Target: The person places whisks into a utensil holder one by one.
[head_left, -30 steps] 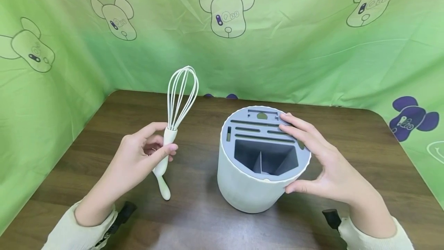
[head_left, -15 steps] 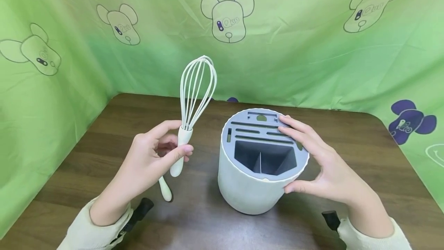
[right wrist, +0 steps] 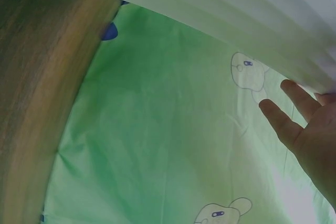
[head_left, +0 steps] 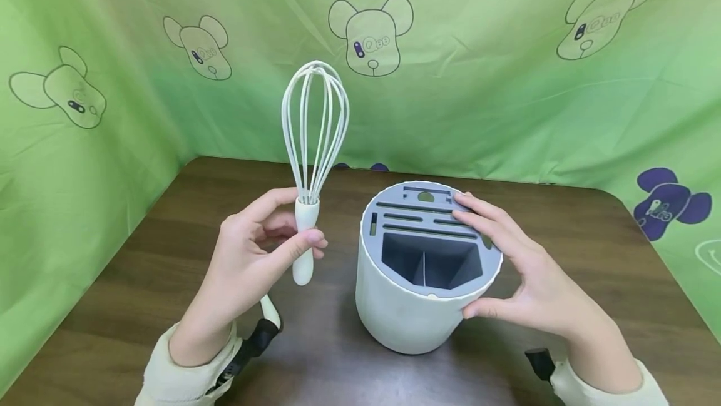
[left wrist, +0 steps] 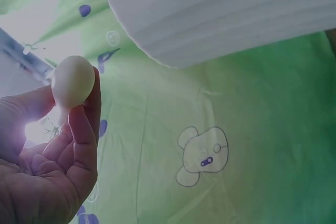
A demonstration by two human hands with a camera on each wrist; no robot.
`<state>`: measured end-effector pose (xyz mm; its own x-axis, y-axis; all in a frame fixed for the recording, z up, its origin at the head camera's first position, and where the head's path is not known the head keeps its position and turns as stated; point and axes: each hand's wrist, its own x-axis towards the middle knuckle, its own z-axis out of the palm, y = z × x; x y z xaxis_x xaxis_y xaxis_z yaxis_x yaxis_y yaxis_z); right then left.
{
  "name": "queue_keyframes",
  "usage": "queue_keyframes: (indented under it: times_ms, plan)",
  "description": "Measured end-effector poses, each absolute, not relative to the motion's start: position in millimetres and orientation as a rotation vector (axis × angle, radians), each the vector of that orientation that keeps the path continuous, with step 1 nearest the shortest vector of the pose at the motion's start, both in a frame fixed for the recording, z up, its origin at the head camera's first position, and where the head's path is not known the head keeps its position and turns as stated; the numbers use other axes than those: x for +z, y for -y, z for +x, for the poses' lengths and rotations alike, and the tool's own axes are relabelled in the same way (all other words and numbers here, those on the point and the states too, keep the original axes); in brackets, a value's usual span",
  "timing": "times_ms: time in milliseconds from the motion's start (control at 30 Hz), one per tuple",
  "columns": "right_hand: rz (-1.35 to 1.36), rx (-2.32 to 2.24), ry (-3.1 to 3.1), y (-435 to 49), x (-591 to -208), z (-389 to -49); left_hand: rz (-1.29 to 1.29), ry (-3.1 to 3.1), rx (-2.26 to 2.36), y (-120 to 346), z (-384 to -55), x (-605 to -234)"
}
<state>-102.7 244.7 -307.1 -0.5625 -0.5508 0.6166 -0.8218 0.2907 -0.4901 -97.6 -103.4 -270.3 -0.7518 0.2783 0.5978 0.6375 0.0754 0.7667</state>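
Note:
In the head view my left hand [head_left: 253, 249] pinches the short handle of a white whisk [head_left: 315, 131] between thumb and fingers, wires upward. The rounded handle end faces the camera in the left wrist view, where the whisk handle [left wrist: 73, 82] sits between thumb and fingers. A round white utensil holder [head_left: 402, 318] with a grey slotted top stands right of the whisk. My right hand [head_left: 524, 268] rests on its right side, extended fingers over the top rim and thumb against the outer wall. The right wrist view shows two straight fingers [right wrist: 283, 124] near the ribbed wall.
Behind the left wrist lies a pale green handle [head_left: 271, 311] of another utensil, the rest of it hidden. Brown wooden tabletop [head_left: 146, 293] carries everything. Green printed cloth [head_left: 450, 99] walls in the back and sides. Black wrist camera mounts [head_left: 541, 363] stick out by both sleeves.
My left hand has carried the whisk right and upward, and the whisk now stands nearly upright. The right hand and the holder keep their places. The view has tilted slightly.

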Motion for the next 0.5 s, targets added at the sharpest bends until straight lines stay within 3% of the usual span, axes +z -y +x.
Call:
queue_keyframes:
  times_ms: [500]
  plan:
    - [1.251, 1.163, 2.221, -245, -307, -103, -0.934, 2.014, -1.856, 84, -97, -256]
